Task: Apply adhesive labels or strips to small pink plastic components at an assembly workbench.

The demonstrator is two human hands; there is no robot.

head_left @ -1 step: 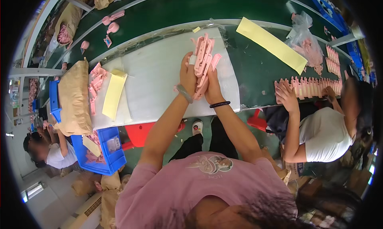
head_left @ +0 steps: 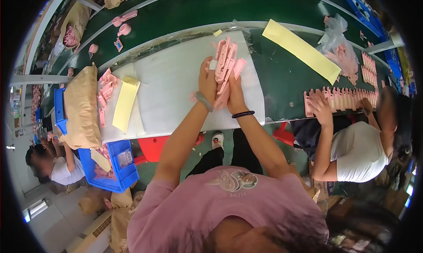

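Above the white sheet on the bench, I hold a bunch of long pink plastic parts [head_left: 226,61] upright between both hands. My left hand [head_left: 207,83] is closed round their left side, with a pale wrapping on one finger. From the right, my right hand [head_left: 236,94] grips the bunch, and a pink piece [head_left: 239,67] sticks out above its fingers. The lower ends of the parts show between my palms. What exactly the parts are I cannot make out.
Left of the white sheet [head_left: 185,85] lie loose pink parts [head_left: 106,88], a yellow strip [head_left: 126,103] and a brown paper sack [head_left: 82,107]. A blue crate [head_left: 123,165] stands below. At right, a co-worker's hand [head_left: 320,107] touches a row of pink parts [head_left: 346,97] near another yellow strip [head_left: 299,50].
The pink piece above my right hand has tilted and shows a broader face. My hands stay in nearly the same place, still round the parts.
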